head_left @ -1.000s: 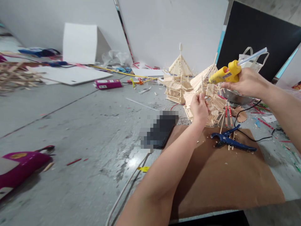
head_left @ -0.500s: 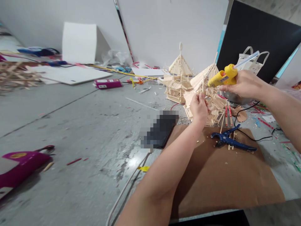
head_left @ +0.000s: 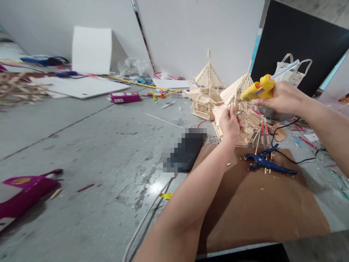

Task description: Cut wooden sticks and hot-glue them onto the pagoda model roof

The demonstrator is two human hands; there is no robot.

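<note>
1. Nearer stick-built pagoda model: on the floor, just beyond the brown board; its roof and lower tiers are partly masked by the hands
2. Left hand: thumb and fingers pinch a thin wooden stick, held roughly upright against the view of the roof
3. Right hand: closed round the yellow hot-glue gun, a clear glue stick jutting from its rear
4. Change over the last second: gun slightly lower, nozzle nearer the pinched stick; left hand almost unmoved. Reading: nozzle is close enough for placing glue there; contact and glue flow cannot be told
5. Farther pagoda model: upright behind and left of the nearer one, leaving little room on that side
6. Metal bowl: behind and below the right hand, partly hidden
7. Blue hand cutter: on the board, over short stick pieces; black cable passes beside it, a possible snag
8. Outward left: dark phone at the board's edge, white cable beside the left forearm, purple tool farther off
</note>
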